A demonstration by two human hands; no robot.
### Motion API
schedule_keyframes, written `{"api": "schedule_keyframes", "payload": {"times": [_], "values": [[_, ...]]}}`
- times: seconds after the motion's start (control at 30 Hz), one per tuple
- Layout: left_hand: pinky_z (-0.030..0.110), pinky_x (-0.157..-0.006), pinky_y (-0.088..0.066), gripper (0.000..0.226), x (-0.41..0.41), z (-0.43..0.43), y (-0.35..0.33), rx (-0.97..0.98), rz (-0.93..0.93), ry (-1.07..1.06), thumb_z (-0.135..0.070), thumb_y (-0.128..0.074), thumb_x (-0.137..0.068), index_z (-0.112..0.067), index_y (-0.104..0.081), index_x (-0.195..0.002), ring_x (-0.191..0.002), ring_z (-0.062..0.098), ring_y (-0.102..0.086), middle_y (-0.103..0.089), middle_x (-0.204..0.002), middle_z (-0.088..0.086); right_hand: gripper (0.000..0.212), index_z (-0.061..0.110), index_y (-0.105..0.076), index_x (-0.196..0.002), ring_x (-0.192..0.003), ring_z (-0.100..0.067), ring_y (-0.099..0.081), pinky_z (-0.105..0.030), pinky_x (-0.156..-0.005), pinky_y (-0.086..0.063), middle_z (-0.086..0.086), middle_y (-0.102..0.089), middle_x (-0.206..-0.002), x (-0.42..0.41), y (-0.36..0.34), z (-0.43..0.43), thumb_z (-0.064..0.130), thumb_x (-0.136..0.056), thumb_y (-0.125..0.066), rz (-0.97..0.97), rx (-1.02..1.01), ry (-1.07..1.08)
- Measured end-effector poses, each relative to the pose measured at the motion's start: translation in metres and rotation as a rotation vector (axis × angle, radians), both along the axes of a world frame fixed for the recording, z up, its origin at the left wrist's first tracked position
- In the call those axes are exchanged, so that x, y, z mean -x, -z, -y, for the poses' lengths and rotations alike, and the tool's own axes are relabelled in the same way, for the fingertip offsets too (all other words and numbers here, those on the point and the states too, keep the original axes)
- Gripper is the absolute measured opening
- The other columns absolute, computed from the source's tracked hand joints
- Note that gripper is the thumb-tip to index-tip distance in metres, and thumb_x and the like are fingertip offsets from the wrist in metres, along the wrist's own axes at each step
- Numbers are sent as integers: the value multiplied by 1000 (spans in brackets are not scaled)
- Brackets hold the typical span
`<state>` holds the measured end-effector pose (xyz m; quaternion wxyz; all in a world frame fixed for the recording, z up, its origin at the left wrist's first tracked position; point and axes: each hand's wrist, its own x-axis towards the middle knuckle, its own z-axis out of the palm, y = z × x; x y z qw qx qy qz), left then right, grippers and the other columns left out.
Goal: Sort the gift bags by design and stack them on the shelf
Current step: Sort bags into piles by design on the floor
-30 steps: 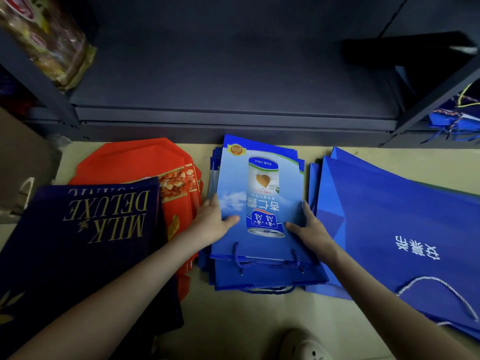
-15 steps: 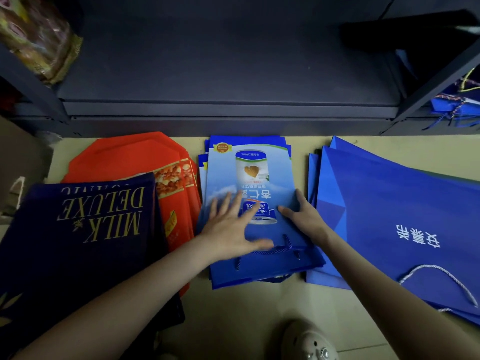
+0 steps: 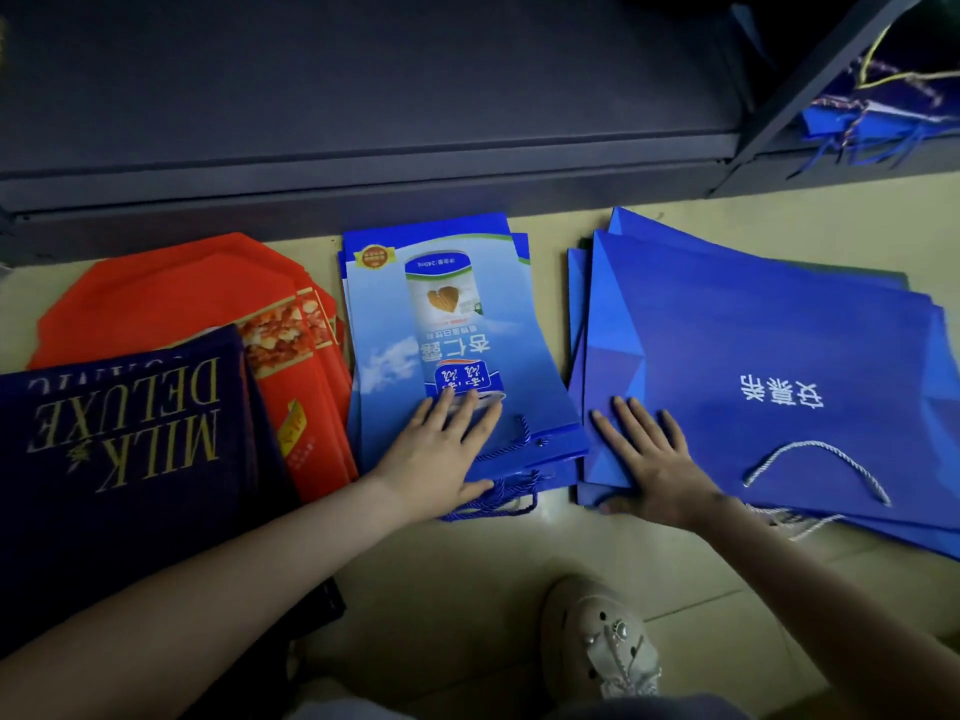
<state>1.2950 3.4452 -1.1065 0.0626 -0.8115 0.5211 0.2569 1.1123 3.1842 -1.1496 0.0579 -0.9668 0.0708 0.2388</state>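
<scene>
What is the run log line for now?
left hand rests on light-blue can-print paper bag stack | right hand rests on royal-blue white-lettered paper bag stack | stacks on floor

A pale floor (image 3: pixel 467 563) carries piles of flat gift bags in a row before a dark metal shelf (image 3: pixel 363 96). From the left, a navy bag (image 3: pixel 119 459) lettered MILK DELUXE lies partly over a red pile (image 3: pixel 156 298), then comes a light blue pile (image 3: pixel 467 314) printed with a can, then a wide blue pile (image 3: pixel 779 330) with white characters. A pale shoe (image 3: pixel 597 636) stands on the floor nearer the viewer, and more blue bags (image 3: pixel 883 116) lie on a shelf board at far right.
</scene>
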Motion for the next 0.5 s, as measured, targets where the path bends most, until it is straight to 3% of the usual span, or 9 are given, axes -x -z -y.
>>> {"api": "schedule_keyframes", "payload": {"times": [0.07,0.23,0.3,0.37,0.4,0.5], "values": [[47,-117,-4,85,4,0,-2,-24,27,13,-62,-28,-94,-17,18,-149,-145,39,1,3,-159,16,113,23,-1,-153,-142,-31,-16,-59,-108,-29,-13,-24,-155,-9,1,3,75,-70,-57,-41,44,-93],[53,-117,-1,99,-3,11,-29,-124,-142,-82,-69,-42,-85,-22,16,-150,-145,35,3,8,-159,9,140,22,3,-152,-130,-40,-43,-63,-96,-38,-17,-42,-145,-33,-17,2,59,-49,-84,-156,86,-62],[54,-116,1,107,-9,20,-51,-172,-198,-134,-80,-41,-76,-24,11,-151,-146,32,4,8,-159,6,141,26,12,-149,-139,-34,-31,-65,-100,-31,-11,-26,-154,-43,-34,1,62,-50,-82,-237,108,-110],[51,-117,2,96,-15,31,-74,-171,-215,-208,-78,-36,-81,-26,3,-152,-146,29,3,6,-160,6,126,30,27,-145,-147,-26,0,-62,-111,-12,0,7,-159,-57,-63,-4,61,-70,-69,-278,125,-142],[50,-117,1,87,-17,37,-86,-147,-217,-248,-71,-36,-87,-26,0,-152,-146,28,1,3,-160,7,115,30,28,-144,-147,-24,7,-58,-113,-5,2,13,-158,-64,-80,-6,56,-79,-64,-288,139,-142],[47,-117,-5,74,-22,54,-123,-80,-175,-296,-45,-42,-95,-19,-3,-152,-145,28,-8,-4,-158,12,91,25,19,-148,-147,-22,3,-49,-116,-5,-1,2,-160,-85,-125,-15,34,-94,-54,-206,121,-48]]}}
